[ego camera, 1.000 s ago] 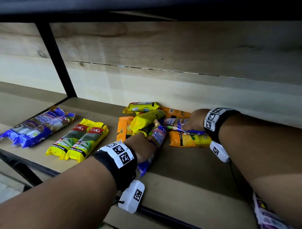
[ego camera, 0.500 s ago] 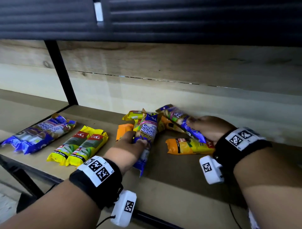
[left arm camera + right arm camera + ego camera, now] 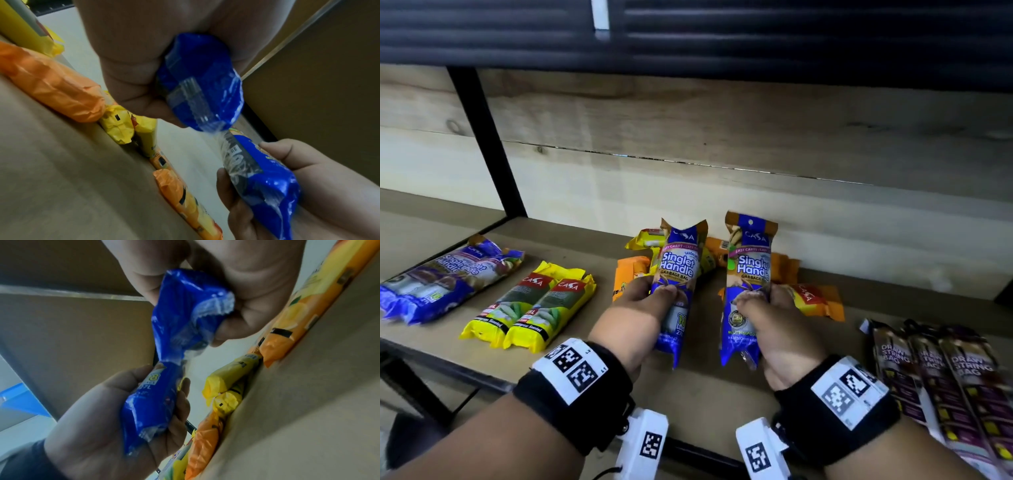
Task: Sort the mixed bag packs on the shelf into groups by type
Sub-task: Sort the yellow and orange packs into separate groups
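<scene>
My left hand (image 3: 640,308) grips a blue "Singlet Handle" garbage bag pack (image 3: 677,270) upright above the shelf. My right hand (image 3: 767,315) grips a second blue pack (image 3: 751,263) of the same kind beside it. Both show from below in the left wrist view, the left-hand pack (image 3: 201,81) above the right-hand pack (image 3: 265,175), and again in the right wrist view (image 3: 185,311). Behind them lies the mixed heap of orange and yellow packs (image 3: 811,298). At the left lie blue packs (image 3: 445,277) and two yellow packs (image 3: 534,308).
Dark "Draw String Bag" packs (image 3: 941,383) lie in a row at the right front of the wooden shelf (image 3: 705,394). A black upright post (image 3: 486,144) stands at the back left. The shelf above hangs low over the heap.
Both hands have lifted their blue packs out of the heap and turned them upright, side by side, nearer the shelf's front. The head view has tilted down and right, showing the dark packs.
</scene>
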